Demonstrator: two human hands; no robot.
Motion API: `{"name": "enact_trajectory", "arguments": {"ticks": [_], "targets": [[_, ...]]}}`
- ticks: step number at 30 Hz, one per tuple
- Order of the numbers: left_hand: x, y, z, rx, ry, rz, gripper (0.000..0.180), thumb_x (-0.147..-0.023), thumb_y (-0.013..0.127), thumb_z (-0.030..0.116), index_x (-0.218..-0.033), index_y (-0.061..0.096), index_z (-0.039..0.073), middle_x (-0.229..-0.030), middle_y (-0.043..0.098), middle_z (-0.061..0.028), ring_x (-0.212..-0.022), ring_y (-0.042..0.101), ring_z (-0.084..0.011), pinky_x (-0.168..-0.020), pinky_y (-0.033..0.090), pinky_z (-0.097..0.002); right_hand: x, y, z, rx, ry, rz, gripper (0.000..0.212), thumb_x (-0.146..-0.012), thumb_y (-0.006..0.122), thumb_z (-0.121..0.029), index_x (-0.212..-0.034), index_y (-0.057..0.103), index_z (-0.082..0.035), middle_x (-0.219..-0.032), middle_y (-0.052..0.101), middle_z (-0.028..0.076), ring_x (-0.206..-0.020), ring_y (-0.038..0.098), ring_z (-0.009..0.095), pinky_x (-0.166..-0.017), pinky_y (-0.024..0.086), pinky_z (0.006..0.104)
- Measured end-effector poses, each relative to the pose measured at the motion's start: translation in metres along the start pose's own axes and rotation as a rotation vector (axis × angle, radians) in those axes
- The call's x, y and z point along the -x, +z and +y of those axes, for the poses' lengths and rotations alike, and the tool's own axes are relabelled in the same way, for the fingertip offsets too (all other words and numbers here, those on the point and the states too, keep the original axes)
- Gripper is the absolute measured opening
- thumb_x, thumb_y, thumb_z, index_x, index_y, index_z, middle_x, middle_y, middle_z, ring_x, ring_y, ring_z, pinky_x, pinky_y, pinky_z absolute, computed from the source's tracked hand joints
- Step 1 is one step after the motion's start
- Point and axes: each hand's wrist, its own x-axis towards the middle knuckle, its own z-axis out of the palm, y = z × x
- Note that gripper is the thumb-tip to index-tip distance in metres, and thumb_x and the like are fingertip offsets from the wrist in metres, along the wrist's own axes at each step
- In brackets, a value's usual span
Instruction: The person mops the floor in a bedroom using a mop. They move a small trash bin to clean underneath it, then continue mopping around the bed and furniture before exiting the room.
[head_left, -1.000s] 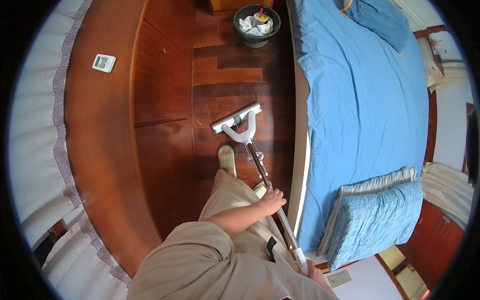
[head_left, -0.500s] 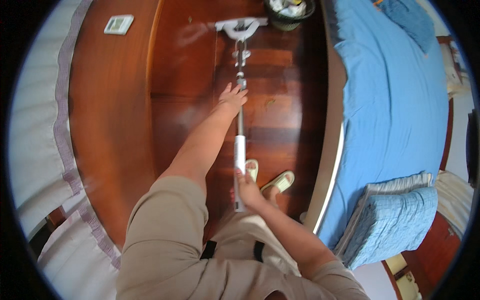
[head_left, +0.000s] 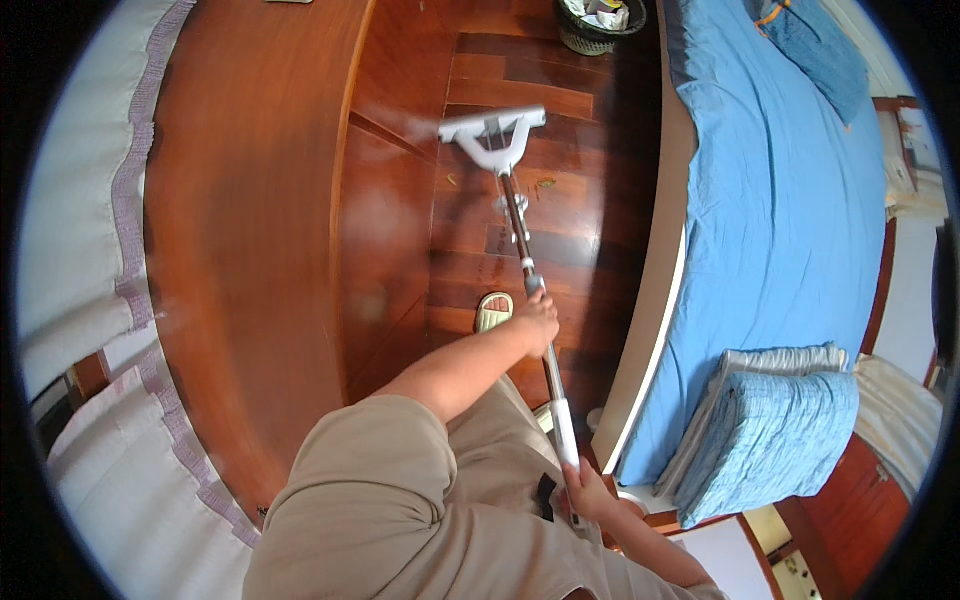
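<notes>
A long-handled mop (head_left: 495, 150) with a wide white-grey head runs down the middle of the view, its shaft tilted toward the lower right. My left hand (head_left: 536, 322) is wrapped round the shaft about midway. Lower down, my right hand (head_left: 588, 492) grips the handle near its white sleeve. The mop head is over the dark red wooden floor (head_left: 560, 240), close to the wooden panel on the left. Small yellowish scraps (head_left: 545, 183) lie on the floor beside the shaft.
A bin (head_left: 590, 40) with crumpled waste stands at the far end. On the right is a bed with a blue sheet (head_left: 780, 220) and a folded blue quilt (head_left: 770, 440). A wooden surface (head_left: 250, 250) lines the left, next to a pale curtain (head_left: 75, 180). My slippered foot (head_left: 494, 312) is below the mop head.
The mop head has come nearer to me and the handle has swung to slant right. My left hand has closed round the shaft, and both hands have moved down and right.
</notes>
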Motion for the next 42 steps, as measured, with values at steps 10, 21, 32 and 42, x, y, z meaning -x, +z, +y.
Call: {"name": "enact_trajectory", "arguments": {"ticks": [10,21,32,42], "targets": [[0.027,0.142,0.248,0.281,0.225,0.185,0.029,-0.067,0.07,0.027,-0.086,0.067,0.006,-0.096,0.059,-0.0129,-0.104,0.048,-0.0314,-0.104,0.014,-0.0628,0.166,-0.008,0.212,0.441,-0.013,0.223,0.039,-0.094,0.044,-0.029,-0.113,0.045,0.005,-0.069,0.057,0.013,-0.057,0.058,0.021,-0.054,0.047,0.0332],[-0.006,0.09,0.221,-0.049,0.318,0.431,0.006,-0.065,0.06,0.013,-0.065,0.066,0.012,-0.071,0.059,-0.0069,-0.086,0.052,-0.026,-0.097,0.032,-0.0568,0.135,0.001,0.218,-0.463,-0.088,0.107,0.021,-0.096,0.041,-0.018,-0.109,0.044,-0.002,-0.063,0.05,0.005,-0.043,0.048,0.012,-0.04,0.039,0.026],[-0.1,-0.04,-0.013,-0.657,-0.205,0.071,0.028,-0.081,0.055,0.015,-0.103,0.066,0.003,-0.117,0.059,-0.0099,-0.128,0.037,-0.0229,-0.106,0.027,-0.0373,-0.107,-0.032,-0.016,-0.831,-0.242,-0.114,0.032,-0.097,0.035,-0.037,-0.102,0.045,-0.007,-0.067,0.055,0.007,-0.048,0.049,0.014,-0.043,0.043,0.0286],[-0.024,0.111,0.194,-0.192,0.214,-0.219,0.023,-0.071,0.06,0.02,-0.085,0.07,0.005,-0.095,0.065,-0.0139,-0.102,0.054,-0.0298,-0.106,0.023,-0.0517,0.04,0.042,0.232,-0.784,0.124,-0.105,0.037,-0.096,0.036,-0.041,-0.107,0.045,-0.007,-0.067,0.056,0.006,-0.045,0.049,0.013,-0.045,0.043,0.0261]]}}
